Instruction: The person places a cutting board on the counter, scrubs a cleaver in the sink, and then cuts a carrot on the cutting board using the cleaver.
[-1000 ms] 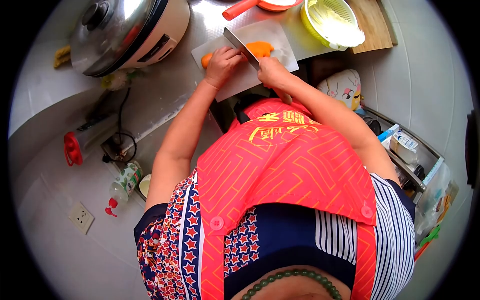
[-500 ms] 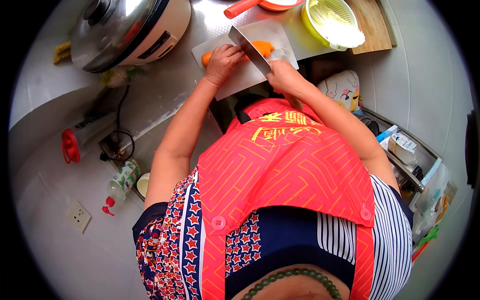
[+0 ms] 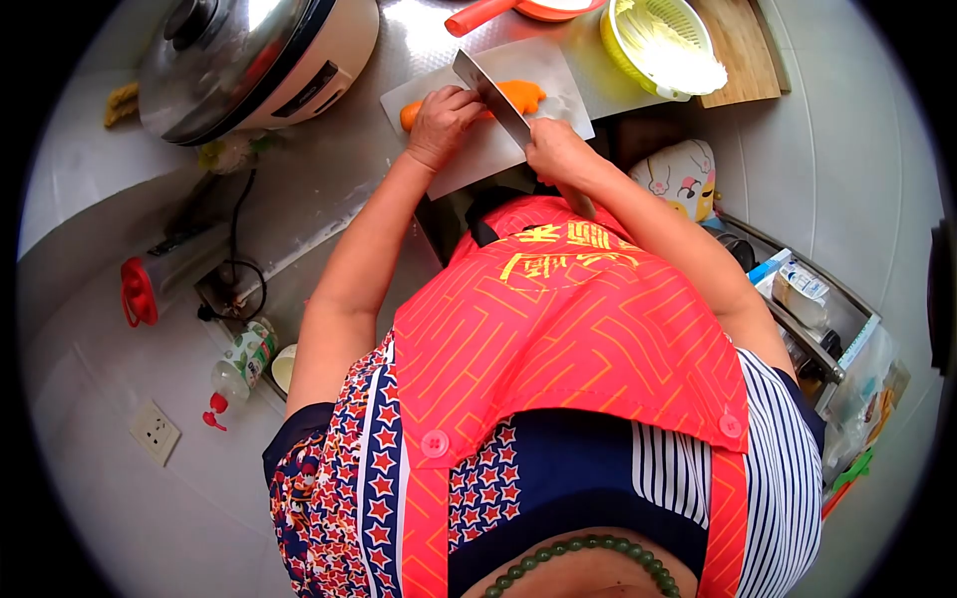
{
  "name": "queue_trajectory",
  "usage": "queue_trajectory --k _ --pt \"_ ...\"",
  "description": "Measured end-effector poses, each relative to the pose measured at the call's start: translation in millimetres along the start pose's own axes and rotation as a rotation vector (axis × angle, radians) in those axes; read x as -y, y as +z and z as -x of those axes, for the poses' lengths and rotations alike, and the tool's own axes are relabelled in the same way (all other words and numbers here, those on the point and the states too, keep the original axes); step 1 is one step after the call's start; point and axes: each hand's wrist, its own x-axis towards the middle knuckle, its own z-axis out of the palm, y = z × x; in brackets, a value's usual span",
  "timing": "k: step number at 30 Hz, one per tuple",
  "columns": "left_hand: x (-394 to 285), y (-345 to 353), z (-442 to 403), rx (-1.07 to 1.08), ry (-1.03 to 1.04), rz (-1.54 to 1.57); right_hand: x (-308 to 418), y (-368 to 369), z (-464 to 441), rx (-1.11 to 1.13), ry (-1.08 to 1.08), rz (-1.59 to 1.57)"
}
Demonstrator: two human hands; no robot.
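Note:
A pale cutting board (image 3: 478,164) lies on the metal counter, with an orange carrot (image 3: 410,117) across it. My left hand (image 3: 444,125) is closed over the carrot, fingers curled beside the blade. My right hand (image 3: 560,151) grips a knife (image 3: 490,98) by its handle, which sticks out toward the apron. The wide blade stands slantwise across the carrot, close to my left fingertips. Orange cut pieces (image 3: 521,96) lie in a heap on the far side of the blade.
A large lidded cooker (image 3: 289,75) stands at the back left. Beyond the board are a red-handled pan (image 3: 483,15) and a yellow-green basket (image 3: 638,50) holding pale shreds. A wooden board (image 3: 743,55) lies beside the basket. An open drawer (image 3: 797,299) is at the right.
The knife and my right hand have shifted slightly right and toward my body since the earliest frame. My left hand stays on the carrot.

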Motion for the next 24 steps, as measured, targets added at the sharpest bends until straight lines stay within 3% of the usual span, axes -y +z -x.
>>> queue_trajectory --k 3,12,15,19,24 --pt "1 0 0 0.010 0.001 0.000 2 0 -6 0.095 0.093 -0.053" --pt "-2 -5 -1 0.030 0.011 -0.001 -6 21 -27 0.041 -0.023 -0.043" --pt "-2 -5 -4 0.097 -0.074 0.096 -4 19 -23 0.007 -0.025 -0.002" --pt "6 -39 -8 -0.018 -0.215 0.167 -7 21 -29 0.061 -0.005 0.003" --pt "21 -60 -2 0.234 -0.229 0.057 -8 25 -30 0.033 0.005 0.003"
